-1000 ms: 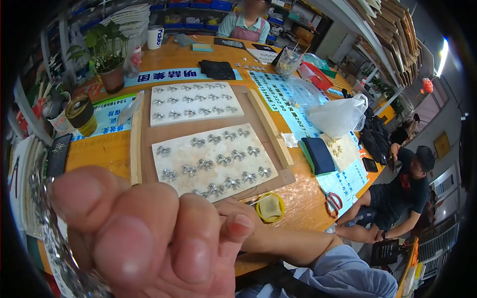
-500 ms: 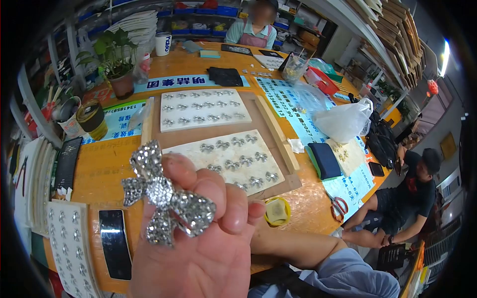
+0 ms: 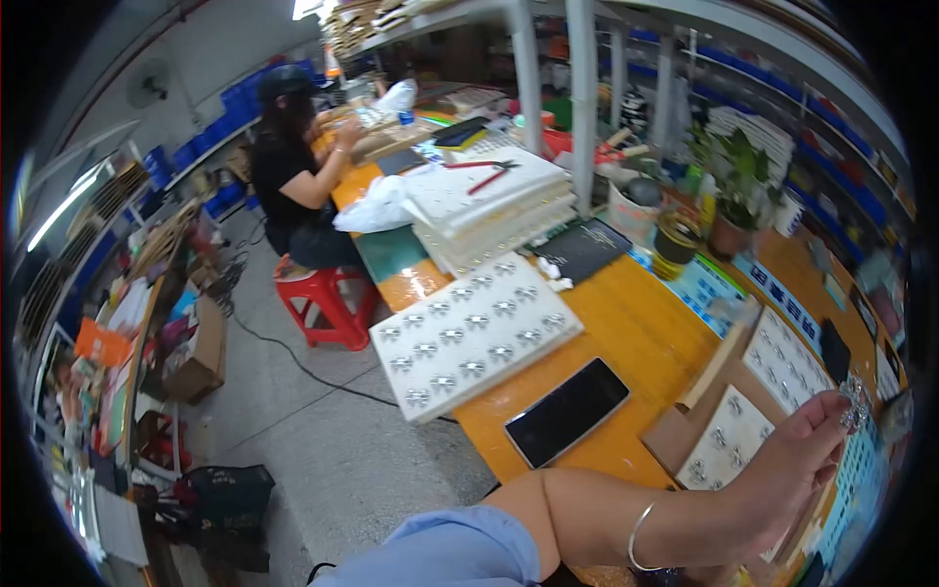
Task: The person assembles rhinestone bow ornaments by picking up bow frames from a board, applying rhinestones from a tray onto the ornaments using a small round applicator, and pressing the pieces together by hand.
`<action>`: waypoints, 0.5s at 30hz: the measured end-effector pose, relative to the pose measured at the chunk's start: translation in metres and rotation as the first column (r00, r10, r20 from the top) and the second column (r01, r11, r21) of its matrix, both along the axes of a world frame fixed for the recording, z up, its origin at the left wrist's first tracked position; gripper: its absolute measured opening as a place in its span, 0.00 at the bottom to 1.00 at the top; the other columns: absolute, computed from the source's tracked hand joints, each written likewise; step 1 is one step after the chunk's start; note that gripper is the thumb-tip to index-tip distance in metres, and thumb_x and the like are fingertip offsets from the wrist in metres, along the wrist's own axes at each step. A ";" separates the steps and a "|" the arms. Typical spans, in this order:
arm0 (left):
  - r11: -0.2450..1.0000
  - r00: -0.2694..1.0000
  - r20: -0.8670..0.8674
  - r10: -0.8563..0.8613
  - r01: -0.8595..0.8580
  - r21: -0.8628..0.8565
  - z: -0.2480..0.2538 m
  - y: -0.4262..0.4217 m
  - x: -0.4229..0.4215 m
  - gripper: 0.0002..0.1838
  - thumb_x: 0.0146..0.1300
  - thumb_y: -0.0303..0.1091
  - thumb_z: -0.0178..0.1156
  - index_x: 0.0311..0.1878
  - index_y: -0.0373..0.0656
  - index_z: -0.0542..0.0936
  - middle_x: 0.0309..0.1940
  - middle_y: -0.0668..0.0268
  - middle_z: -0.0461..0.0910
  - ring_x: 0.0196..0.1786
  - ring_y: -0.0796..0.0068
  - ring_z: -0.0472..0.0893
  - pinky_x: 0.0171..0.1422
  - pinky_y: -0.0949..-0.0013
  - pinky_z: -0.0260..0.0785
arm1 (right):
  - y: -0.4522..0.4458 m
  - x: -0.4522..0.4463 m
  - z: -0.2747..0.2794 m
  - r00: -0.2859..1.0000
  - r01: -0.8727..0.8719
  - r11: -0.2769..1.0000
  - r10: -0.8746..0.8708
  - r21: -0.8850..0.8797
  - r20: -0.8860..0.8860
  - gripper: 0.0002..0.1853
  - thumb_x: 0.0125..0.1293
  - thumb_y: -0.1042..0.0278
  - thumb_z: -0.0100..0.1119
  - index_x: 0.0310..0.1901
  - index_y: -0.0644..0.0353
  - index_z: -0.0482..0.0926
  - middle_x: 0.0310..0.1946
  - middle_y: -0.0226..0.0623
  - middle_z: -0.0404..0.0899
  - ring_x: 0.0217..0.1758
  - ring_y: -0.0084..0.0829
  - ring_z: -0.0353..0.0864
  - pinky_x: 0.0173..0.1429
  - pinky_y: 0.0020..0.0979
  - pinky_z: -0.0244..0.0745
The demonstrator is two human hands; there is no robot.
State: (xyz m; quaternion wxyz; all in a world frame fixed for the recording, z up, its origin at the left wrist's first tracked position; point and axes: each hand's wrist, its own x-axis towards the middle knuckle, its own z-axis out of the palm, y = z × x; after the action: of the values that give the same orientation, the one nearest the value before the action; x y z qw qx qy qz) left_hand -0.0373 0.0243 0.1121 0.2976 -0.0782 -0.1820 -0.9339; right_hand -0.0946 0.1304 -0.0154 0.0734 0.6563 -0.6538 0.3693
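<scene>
One bow, pinched between the fingertips of the left hand, off at the right of view. Right hand: not visible, state cannot be told. One white board carries 18 bows, three rows of six; two more boards in part view, the nearer partly hidden by the left forearm. One phone beside the full board. Beyond it: one stack, one pliers on top. One plant; one seated person.
</scene>
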 end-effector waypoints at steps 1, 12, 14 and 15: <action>1.000 1.000 0.000 -0.019 0.019 0.006 0.000 -0.002 0.000 0.10 0.69 0.40 0.49 0.49 0.51 0.69 0.31 0.80 0.64 0.33 0.90 0.60 0.43 0.82 0.54 | -0.001 0.002 0.002 1.000 -0.008 1.000 0.008 0.006 -0.002 0.08 0.50 0.74 0.64 0.34 0.57 0.81 0.33 0.40 0.78 0.35 0.44 0.78 0.40 0.40 0.73; 0.995 1.000 0.017 0.010 -0.011 0.096 0.010 -0.011 0.012 0.12 0.67 0.39 0.51 0.53 0.52 0.69 0.36 0.79 0.68 0.38 0.89 0.65 0.48 0.79 0.57 | 0.002 -0.008 -0.002 0.998 -0.032 0.998 0.034 0.049 -0.050 0.07 0.53 0.69 0.65 0.35 0.56 0.82 0.34 0.44 0.81 0.38 0.49 0.79 0.44 0.43 0.74; 0.993 1.000 0.013 -0.018 0.016 0.113 0.012 -0.013 0.026 0.15 0.65 0.30 0.53 0.54 0.49 0.70 0.44 0.75 0.73 0.42 0.87 0.70 0.49 0.76 0.62 | 0.015 -0.011 -0.018 0.998 0.008 1.000 -0.008 0.001 -0.067 0.06 0.54 0.68 0.64 0.34 0.56 0.82 0.34 0.45 0.81 0.38 0.50 0.79 0.44 0.44 0.74; 0.995 1.000 -0.008 0.030 -0.029 0.095 0.016 -0.013 0.028 0.12 0.66 0.35 0.52 0.52 0.51 0.70 0.38 0.77 0.69 0.39 0.88 0.67 0.47 0.77 0.59 | 0.016 -0.008 -0.016 0.999 -0.022 0.998 0.020 -0.066 -0.040 0.04 0.55 0.72 0.60 0.33 0.58 0.81 0.33 0.45 0.80 0.37 0.49 0.79 0.44 0.44 0.73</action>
State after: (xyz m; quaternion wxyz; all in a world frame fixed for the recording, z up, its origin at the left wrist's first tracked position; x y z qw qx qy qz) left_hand -0.0094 0.0117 0.1281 0.3155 -0.0658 -0.1371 -0.9367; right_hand -0.1022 0.1461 -0.0312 0.1042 0.6675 -0.6327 0.3786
